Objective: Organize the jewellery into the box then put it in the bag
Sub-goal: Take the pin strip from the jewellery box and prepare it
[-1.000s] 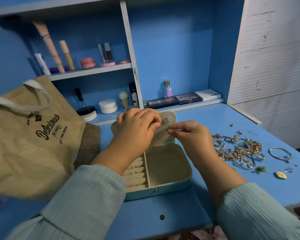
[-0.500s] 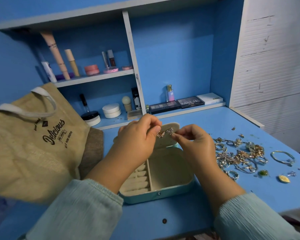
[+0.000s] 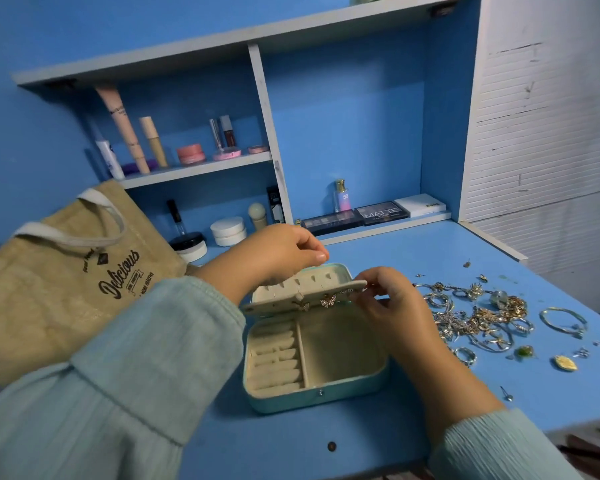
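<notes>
Box: the small teal jewellery box (image 3: 314,358) sits open on the blue tabletop (image 3: 413,258), right in front of the person, its cream lining showing ring rolls on the left and a bare compartment on the right.
Flap: a cream earring panel (image 3: 302,294) is folded out from the raised lid and lies nearly level over the back of the box; butterfly earrings (image 3: 328,301) are pinned along its front edge.
Right hand: the right hand (image 3: 390,306) pinches the right end of that panel between thumb and fingertips.
Left hand: the left hand (image 3: 281,254) hovers above the lid with fingers curled and thumb meeting fingertip; I cannot tell whether anything is between them.
Loose jewellery: a tangled heap of gold and silver pieces (image 3: 478,317) lies to the right of the box, with a bangle (image 3: 563,322) and small bits scattered further right.
Bag: the tan tote bag (image 3: 66,285) printed "Delicious" stands at the left, behind the left sleeve.
</notes>
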